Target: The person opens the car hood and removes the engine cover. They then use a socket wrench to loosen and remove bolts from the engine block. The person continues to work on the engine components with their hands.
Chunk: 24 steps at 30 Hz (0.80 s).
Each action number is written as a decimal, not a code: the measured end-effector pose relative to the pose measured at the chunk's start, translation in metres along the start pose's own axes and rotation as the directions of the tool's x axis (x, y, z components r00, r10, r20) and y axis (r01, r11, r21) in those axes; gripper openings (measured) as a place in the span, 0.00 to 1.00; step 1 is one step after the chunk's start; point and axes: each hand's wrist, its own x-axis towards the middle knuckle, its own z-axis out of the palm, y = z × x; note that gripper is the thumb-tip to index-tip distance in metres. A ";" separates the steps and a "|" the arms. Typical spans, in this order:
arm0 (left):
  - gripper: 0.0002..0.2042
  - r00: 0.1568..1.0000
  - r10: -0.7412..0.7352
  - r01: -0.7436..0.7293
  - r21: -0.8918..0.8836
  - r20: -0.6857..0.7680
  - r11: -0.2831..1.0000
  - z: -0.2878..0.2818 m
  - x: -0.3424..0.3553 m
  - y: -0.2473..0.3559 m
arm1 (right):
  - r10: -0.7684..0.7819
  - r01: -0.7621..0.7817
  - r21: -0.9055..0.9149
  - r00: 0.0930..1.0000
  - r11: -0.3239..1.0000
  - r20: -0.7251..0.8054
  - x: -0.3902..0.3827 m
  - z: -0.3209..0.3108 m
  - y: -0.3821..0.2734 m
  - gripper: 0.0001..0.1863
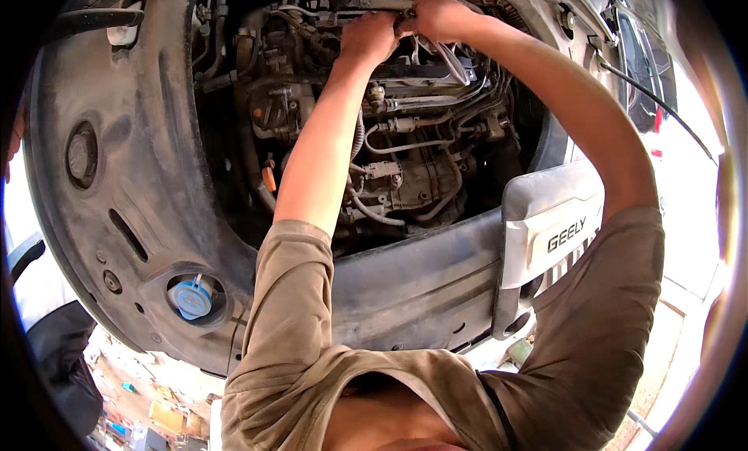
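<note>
Both of my arms reach deep into an open engine bay. My left hand (369, 38) is closed at the far side of the engine (405, 174), its fingertips meeting those of the other hand over a dark part. Close beside it, my right hand (442, 19) is also closed, with the fingers bent down toward the same spot. What either hand grips is hidden by the fingers. A shiny, long metal piece (452, 62) slants down just below my right hand; whether I hold it cannot be told. Metal pipes (425, 103) and hoses run beneath my wrists.
A grey plastic engine cover (545, 231) leans at the right on the dusty front panel (413, 283). A blue reservoir cap (192, 297) sits at the lower left. An orange-handled dipstick (269, 177) stands left of my forearm. A thin black rod (662, 104) slants at the right.
</note>
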 end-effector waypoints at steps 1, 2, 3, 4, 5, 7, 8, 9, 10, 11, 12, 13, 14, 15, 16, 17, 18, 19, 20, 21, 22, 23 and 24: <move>0.21 1.000 -0.001 0.001 -0.063 0.009 0.998 0.000 -0.003 -0.001 | -0.076 0.047 -0.199 0.987 0.979 -0.141 -0.006 0.007 -0.005 0.22; 0.21 1.000 0.000 -0.001 -0.063 -0.016 0.998 -0.004 -0.002 -0.005 | -0.217 0.174 -0.313 0.970 0.934 -0.106 -0.001 -0.001 0.000 0.22; 0.22 1.000 0.002 -0.004 -0.068 -0.027 0.998 -0.002 -0.005 -0.005 | -0.344 0.296 -0.408 0.938 0.863 -0.046 0.005 -0.004 0.013 0.22; 0.22 0.999 0.035 -0.038 -0.088 -0.038 0.995 0.001 -0.003 0.006 | -0.483 0.381 -0.441 0.864 0.813 -0.144 0.016 0.011 0.044 0.23; 0.22 0.998 0.037 -0.041 -0.088 -0.051 0.995 0.002 -0.002 0.007 | -0.359 0.290 -0.364 0.923 0.885 -0.139 0.018 0.011 0.040 0.22; 0.22 0.996 0.044 -0.050 -0.091 -0.075 0.995 0.003 -0.001 0.008 | -0.093 0.072 -0.206 0.991 0.976 -0.094 0.028 0.011 0.030 0.22; 0.22 0.999 0.034 -0.035 -0.011 -0.027 0.999 0.002 -0.001 0.006 | 0.089 -0.054 -0.158 0.970 0.986 0.225 0.035 0.009 0.018 0.22; 0.22 1.000 0.019 -0.020 0.045 0.019 0.999 -0.003 0.004 0.000 | 0.102 -0.127 0.118 0.975 0.985 0.199 0.027 0.001 0.009 0.22; 0.22 1.000 0.006 -0.006 -0.005 0.008 1.000 0.001 -0.001 -0.004 | 0.044 -0.042 -0.031 0.996 0.999 0.071 0.023 0.008 0.000 0.21; 0.22 1.000 0.011 -0.011 -0.051 -0.009 0.999 0.003 0.000 -0.005 | -0.022 0.010 -0.189 0.998 0.982 -0.063 0.023 0.013 -0.001 0.20; 0.21 1.000 0.020 -0.020 -0.051 -0.012 0.998 0.000 -0.004 -0.004 | -0.255 0.154 -0.351 0.931 0.923 -0.262 0.016 0.025 0.012 0.19; 0.20 1.000 0.028 -0.028 -0.051 -0.015 0.998 -0.003 -0.006 -0.002 | -0.384 0.258 -0.414 0.886 0.873 -0.259 0.018 0.030 0.023 0.19; 0.20 0.999 0.045 -0.047 -0.054 -0.030 0.997 -0.006 -0.003 0.001 | -0.502 0.341 -0.486 0.828 0.805 -0.251 0.022 0.024 0.035 0.19; 0.20 0.998 0.043 -0.045 -0.053 -0.039 0.998 -0.003 0.000 0.004 | -0.611 0.414 -0.555 0.757 0.722 -0.231 0.025 0.021 0.043 0.20; 0.19 0.998 0.041 -0.044 -0.053 -0.049 0.998 0.002 0.001 0.007 | -0.561 0.347 -0.538 0.770 0.768 -0.304 0.022 0.030 0.046 0.18; 0.19 0.998 0.027 -0.030 -0.045 -0.052 0.999 0.007 0.000 0.003 | -0.406 0.321 -0.348 0.891 0.881 -0.205 0.020 0.023 0.035 0.18; 0.19 0.998 0.042 -0.042 0.004 -0.047 0.999 0.002 -0.002 0.005 | -0.247 0.238 -0.150 0.968 0.960 -0.045 0.013 0.013 0.020 0.17; 0.19 0.997 -0.017 0.014 0.047 0.076 0.999 -0.005 -0.005 0.005 | -0.187 0.176 -0.126 0.979 0.976 -0.079 0.015 0.019 0.015 0.18; 0.18 0.998 -0.011 0.010 0.020 0.057 1.000 -0.006 -0.006 0.005 | -0.122 0.111 -0.101 0.986 0.989 -0.111 0.014 0.022 0.012 0.18; 0.18 0.999 -0.005 0.005 -0.008 0.038 1.000 -0.005 -0.007 0.005 | -0.050 0.040 -0.072 0.989 0.997 -0.140 0.010 0.026 0.010 0.19; 0.18 1.000 0.006 -0.005 -0.045 0.014 0.999 -0.007 -0.006 0.003 | -0.130 0.102 -0.171 0.978 0.980 -0.164 0.009 0.022 0.013 0.17; 0.17 1.000 0.020 -0.020 -0.089 -0.004 0.996 -0.005 -0.006 0.003 | -0.203 0.153 -0.269 0.964 0.951 -0.171 0.005 0.020 0.019 0.17; 0.17 0.999 0.034 -0.036 -0.133 -0.022 0.990 -0.003 -0.006 0.004 | -0.411 0.309 -0.345 0.868 0.886 -0.279 0.005 0.021 0.031 0.18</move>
